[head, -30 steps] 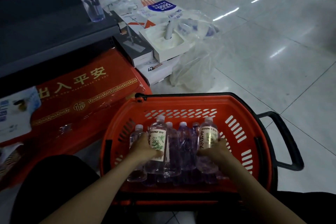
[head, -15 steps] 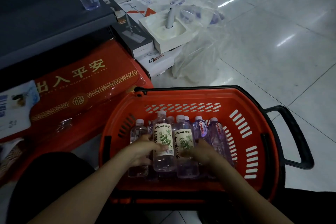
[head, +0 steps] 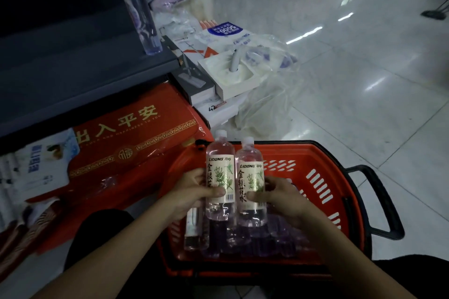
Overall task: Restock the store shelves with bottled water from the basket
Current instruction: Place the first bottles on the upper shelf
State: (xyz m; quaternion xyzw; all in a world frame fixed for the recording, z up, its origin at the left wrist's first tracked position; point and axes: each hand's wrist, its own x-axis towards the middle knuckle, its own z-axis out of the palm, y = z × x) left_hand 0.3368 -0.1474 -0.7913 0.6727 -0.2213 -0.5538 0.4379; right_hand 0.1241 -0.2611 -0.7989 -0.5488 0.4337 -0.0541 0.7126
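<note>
Bottles (head: 220,177) now up above basket (head: 315,153), one in left hand's (head: 194,192) curled grip, one in right hand's (head: 279,198).

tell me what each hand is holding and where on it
The left hand grips the left bottle around its labelled middle; the right hand grips the right bottle likewise.

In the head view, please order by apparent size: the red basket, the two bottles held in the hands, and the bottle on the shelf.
1. red basket: largest.
2. left bottle in the left hand and right bottle in the right hand: alike, unranked.
3. shelf bottle: looks slightly smaller, but farther away, so unsure.
</note>
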